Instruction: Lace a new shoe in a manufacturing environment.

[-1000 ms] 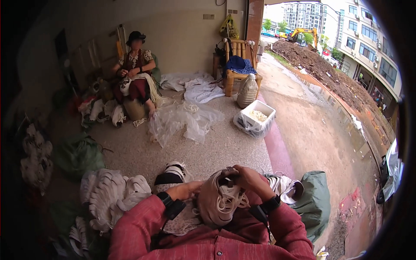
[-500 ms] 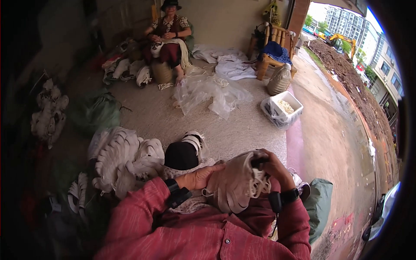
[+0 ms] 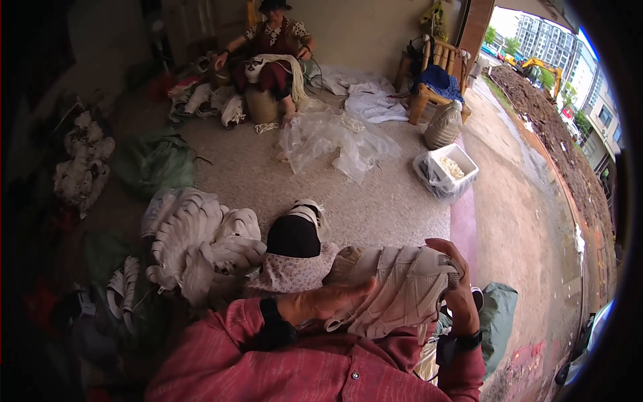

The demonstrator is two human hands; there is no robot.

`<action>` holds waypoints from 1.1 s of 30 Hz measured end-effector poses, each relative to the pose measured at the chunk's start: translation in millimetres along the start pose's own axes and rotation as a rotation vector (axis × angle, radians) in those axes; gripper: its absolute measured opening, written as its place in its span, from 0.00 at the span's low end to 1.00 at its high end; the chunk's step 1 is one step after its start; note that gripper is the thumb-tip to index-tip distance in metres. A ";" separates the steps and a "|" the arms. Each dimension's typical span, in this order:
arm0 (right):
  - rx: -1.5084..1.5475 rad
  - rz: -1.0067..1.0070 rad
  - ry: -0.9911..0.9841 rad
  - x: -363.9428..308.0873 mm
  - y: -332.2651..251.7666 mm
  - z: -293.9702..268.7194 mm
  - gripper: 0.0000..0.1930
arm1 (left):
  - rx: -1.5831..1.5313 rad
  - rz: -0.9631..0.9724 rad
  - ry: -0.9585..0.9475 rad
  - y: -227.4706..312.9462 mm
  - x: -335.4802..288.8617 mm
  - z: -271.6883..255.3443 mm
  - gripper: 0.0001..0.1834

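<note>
A pale beige shoe upper with overlapping strap-like bands lies sideways across my lap, held up between both hands. My right hand is closed round its right end, thumb and fingers curled over the opening edge. My left hand is against the upper's near left side, the thumb lying along it; the other fingers are mostly hidden and slightly blurred. Just beyond, a black rounded pad with another white upper behind it rests by a floral cloth.
A heap of white shoe uppers lies left of my lap. Ahead are clear plastic sheeting, a white box of cords and a bamboo chair. A person sits at the back. A green bag is on my right.
The upper has turned so its banded side faces up, and it has moved right. My left hand has slid along it; the other person's hands have spread apart.
</note>
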State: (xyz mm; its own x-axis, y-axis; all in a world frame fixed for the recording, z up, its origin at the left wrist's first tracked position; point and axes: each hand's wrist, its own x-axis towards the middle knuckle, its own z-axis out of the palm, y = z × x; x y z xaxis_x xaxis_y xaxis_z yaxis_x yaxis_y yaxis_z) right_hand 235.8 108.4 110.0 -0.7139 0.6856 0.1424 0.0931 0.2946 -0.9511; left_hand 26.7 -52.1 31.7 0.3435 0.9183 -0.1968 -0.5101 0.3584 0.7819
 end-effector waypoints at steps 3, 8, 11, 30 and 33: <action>0.012 0.007 -0.001 -6.4 -3.0 10.4 0.22 | -0.131 -0.071 0.055 -2.9 -4.9 1.8 0.33; -0.043 0.086 -0.021 -4.1 -1.9 21.1 0.16 | -0.216 -0.086 -0.046 -10.4 -14.2 4.4 0.31; -0.007 0.020 -0.106 -0.4 -5.4 18.6 0.15 | -0.169 -0.102 -0.145 -11.4 -15.8 5.7 0.28; 0.472 0.237 0.091 -17.4 82.3 -16.1 0.30 | -0.530 0.180 0.202 18.5 -60.2 -18.3 0.25; 0.649 0.376 0.038 -37.1 117.2 -27.0 0.30 | -0.622 0.252 0.120 20.3 -57.1 -10.5 0.24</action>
State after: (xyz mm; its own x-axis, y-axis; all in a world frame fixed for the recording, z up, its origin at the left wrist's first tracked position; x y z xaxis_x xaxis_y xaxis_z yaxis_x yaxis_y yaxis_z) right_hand 292.0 135.4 0.7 -0.6892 0.6883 -0.2262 -0.1097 -0.4078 -0.9064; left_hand -11.6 -95.5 52.6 0.0832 0.9859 -0.1452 -0.9339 0.1280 0.3339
